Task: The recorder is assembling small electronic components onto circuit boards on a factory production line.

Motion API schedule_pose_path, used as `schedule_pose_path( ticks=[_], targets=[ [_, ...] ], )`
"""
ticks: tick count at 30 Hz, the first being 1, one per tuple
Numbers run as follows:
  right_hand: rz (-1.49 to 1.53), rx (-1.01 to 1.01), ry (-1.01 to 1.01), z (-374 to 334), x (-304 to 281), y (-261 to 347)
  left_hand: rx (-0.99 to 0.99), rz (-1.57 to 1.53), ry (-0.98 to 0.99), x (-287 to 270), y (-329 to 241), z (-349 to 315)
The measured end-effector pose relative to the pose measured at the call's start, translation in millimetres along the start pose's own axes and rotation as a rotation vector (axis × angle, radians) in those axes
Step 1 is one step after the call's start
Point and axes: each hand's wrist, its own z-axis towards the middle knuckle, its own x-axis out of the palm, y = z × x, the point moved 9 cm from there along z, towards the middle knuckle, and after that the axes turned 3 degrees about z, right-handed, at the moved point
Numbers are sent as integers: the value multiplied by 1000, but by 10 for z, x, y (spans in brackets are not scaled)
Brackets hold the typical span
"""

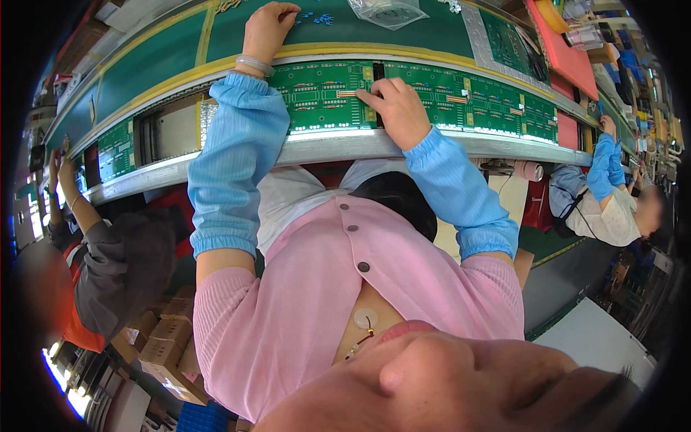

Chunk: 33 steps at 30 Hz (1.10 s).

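My left hand (268, 34) reaches over the far side of the bench, with its fingertips pinched together beside a scatter of small blue components (317, 19). Whatever is between those fingertips is too small to make out. My right hand (400, 114) rests on the row of boards, fingers bent and apart. Its thumb touches the end of a thin striped orange part (346, 94) on a green circuit board (317, 115). To the right lies another green circuit board (497, 108) carrying similar orange parts.
A metal rail (338, 147) runs along the near edge. Beyond the boards are a clear plastic bag (389, 11) and a red foam slab (565, 54). One co-worker (115, 266) sits on the left, another (604, 209) on the right. Cardboard boxes (169, 353) stand at lower left.
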Motion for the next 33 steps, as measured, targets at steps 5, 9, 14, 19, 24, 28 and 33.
schedule_pose_path(
  ticks=[5, 9, 14, 19, 24, 28, 33],
  targets=[
    [61, 137, -188, 222, -209, -382, 51, -166, 13, -161, -286, -116],
    [-54, 256, -299, 738, -137, -1112, -141, -445, 197, -122, -428, -381],
    [-39, 517, -285, 1258, 373, -1684, -251, -443, 327, -140, -454, -804],
    [37, 389, -360, 1479, 539, -1356, -285, -296, 306, -289, -400, -1101],
    [-175, 418, -351, 1397, 978, -2034, 34, -160, 244, -133, -802, -893],
    [-182, 293, -306, 1309, 947, -1969, 118, -44, 245, -38, -884, -891],
    [242, 473, -215, 1169, 106, -1495, 113, 48, 238, -130, -832, -962]
  ],
)
